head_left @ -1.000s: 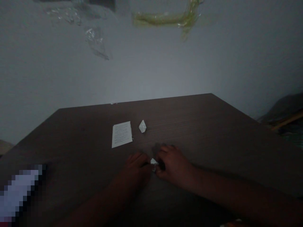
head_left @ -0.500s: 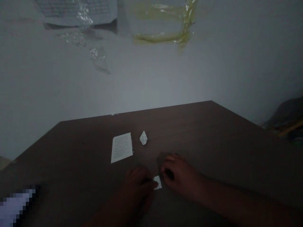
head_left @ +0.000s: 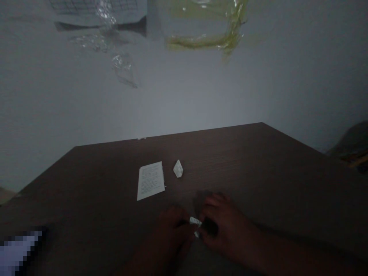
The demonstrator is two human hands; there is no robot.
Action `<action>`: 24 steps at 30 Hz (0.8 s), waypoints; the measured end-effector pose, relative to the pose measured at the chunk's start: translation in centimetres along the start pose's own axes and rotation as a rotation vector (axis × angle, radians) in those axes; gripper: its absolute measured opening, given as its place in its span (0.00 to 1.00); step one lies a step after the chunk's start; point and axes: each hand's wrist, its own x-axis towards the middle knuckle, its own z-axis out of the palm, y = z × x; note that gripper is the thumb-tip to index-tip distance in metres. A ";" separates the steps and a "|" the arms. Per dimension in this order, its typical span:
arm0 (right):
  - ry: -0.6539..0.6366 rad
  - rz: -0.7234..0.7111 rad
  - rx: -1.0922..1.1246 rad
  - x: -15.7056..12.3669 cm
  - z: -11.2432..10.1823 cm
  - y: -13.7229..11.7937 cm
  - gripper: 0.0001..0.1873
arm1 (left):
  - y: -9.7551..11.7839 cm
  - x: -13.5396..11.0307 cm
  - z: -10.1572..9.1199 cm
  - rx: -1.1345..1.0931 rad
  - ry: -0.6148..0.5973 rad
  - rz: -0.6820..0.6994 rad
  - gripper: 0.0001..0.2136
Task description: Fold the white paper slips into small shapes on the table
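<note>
A small piece of white paper (head_left: 195, 221) with faint print lies low on the table between my hands, partly hidden by fingers. My left hand (head_left: 175, 228) pinches its left side with thumb and fingers. From the right, my right hand (head_left: 225, 220) has its fingers curled and its thumb at the paper's other side. Beyond them sits a folded paper piece (head_left: 178, 169), shaped like a kite. Left of that lies a flat sheet of printed paper (head_left: 150, 181). The picture is dark, so the fingertips are hard to make out.
The brown table (head_left: 230, 153) meets a pale wall (head_left: 201, 96) at its far edge. Clear tape and yellow tape (head_left: 195, 43) hold papers on the wall. A pixelated pale shape (head_left: 17, 249) is at lower left. Dark items (head_left: 353, 145) stand beyond the table's right edge.
My right hand has closed in from beside the small paper to its right side. More of the paper is now covered by fingers, and it looks bent. The whole view has shifted slightly.
</note>
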 end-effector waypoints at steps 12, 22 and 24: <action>-0.045 0.030 -0.043 0.6 -0.1 0.0 0.05 | -0.5 0.1 0.2 0.015 -0.037 -0.012 0.10; -0.035 0.003 -0.133 1.5 -1.2 -0.3 0.04 | 1.6 1.8 -2.8 -0.007 -0.208 -0.105 0.15; -0.040 -0.018 -0.124 1.4 -1.2 -0.2 0.03 | 1.6 1.9 -2.9 0.017 -0.192 -0.109 0.15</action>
